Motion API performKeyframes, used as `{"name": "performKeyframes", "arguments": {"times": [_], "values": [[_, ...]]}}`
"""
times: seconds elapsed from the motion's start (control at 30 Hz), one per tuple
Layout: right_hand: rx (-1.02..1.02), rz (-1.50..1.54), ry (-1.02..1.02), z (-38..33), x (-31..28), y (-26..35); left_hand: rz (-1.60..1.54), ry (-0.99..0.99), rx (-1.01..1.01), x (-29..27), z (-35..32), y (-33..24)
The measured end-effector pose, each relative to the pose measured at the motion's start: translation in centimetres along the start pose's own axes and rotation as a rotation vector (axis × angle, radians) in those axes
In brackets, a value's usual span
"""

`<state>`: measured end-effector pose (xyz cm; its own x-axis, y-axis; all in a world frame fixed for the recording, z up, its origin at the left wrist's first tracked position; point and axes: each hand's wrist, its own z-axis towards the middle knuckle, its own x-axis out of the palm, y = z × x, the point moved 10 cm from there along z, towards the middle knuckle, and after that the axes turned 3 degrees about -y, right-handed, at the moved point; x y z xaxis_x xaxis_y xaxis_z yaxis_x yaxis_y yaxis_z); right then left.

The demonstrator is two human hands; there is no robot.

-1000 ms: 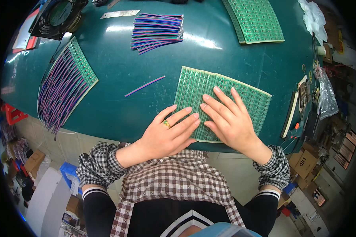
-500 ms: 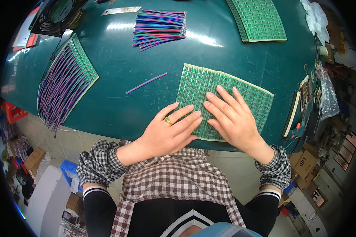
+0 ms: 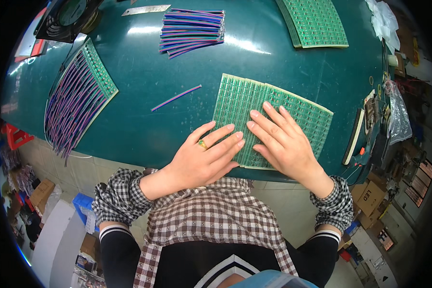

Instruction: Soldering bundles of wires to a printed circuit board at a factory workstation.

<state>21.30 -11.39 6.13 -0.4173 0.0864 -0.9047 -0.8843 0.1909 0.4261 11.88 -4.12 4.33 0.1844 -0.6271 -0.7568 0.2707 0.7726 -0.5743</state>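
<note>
Green circuit board panels (image 3: 300, 117) lie overlapping near the table's front edge. Flat across their left part rests my left hand (image 3: 206, 156), fingers stretched out, a ring on one finger. My right hand (image 3: 285, 144) lies on the panels' middle, its fingers also extended and slightly apart. Neither hand grips anything; the palms hide the panels' near portion. A single striped wire bundle (image 3: 176, 98) in blue and pink lies left of the panels. Farther back is a pile of similar wires (image 3: 192, 31).
At the left, a board panel with many wires attached (image 3: 77, 101) reaches the table edge. A black fan (image 3: 69, 19) and a metal blade (image 3: 146, 10) are at the far left. More stacked panels (image 3: 317, 24) sit far right. A soldering tool (image 3: 360, 158) lies at the right edge.
Both hands stay flat on the panels with almost no movement. The whole view has shifted slightly. Nothing has been picked up or let go.
</note>
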Motion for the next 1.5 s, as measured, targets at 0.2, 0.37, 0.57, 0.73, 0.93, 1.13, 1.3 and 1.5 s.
{"name": "performKeyframes", "arguments": {"times": [0.2,0.37,0.57,0.73,0.93,1.13,1.3,1.5], "values": [[-0.004,0.005,-0.004,-0.1,0.1,-0.1,-0.023,-0.011,0.001,0.1,-0.1,0.0],[0.007,0.016,-0.005,-0.1,0.1,-0.3,-0.016,0.017,-0.001,0.3,-0.1,0.1],[0.003,0.036,-0.010,0.0,0.0,-0.4,-0.021,0.029,-0.003,0.4,-0.1,0.1],[-0.001,0.000,-0.003,-0.3,-0.3,-0.2,-0.013,0.005,0.000,0.0,0.0,-0.2],[-0.005,-0.013,-0.012,-0.9,-0.3,0.0,-0.047,0.031,0.036,0.4,0.4,-1.0],[-0.008,0.013,-0.034,-1.0,-0.3,-0.2,-0.067,0.037,0.044,0.8,0.3,-0.6],[-0.003,0.018,-0.039,-1.0,-0.6,-0.4,-0.068,0.045,0.047,0.9,0.2,-0.5],[0.012,0.064,-0.039,-1.1,-0.6,-0.6,-0.056,0.042,0.051,0.9,0.4,-0.5]]}}
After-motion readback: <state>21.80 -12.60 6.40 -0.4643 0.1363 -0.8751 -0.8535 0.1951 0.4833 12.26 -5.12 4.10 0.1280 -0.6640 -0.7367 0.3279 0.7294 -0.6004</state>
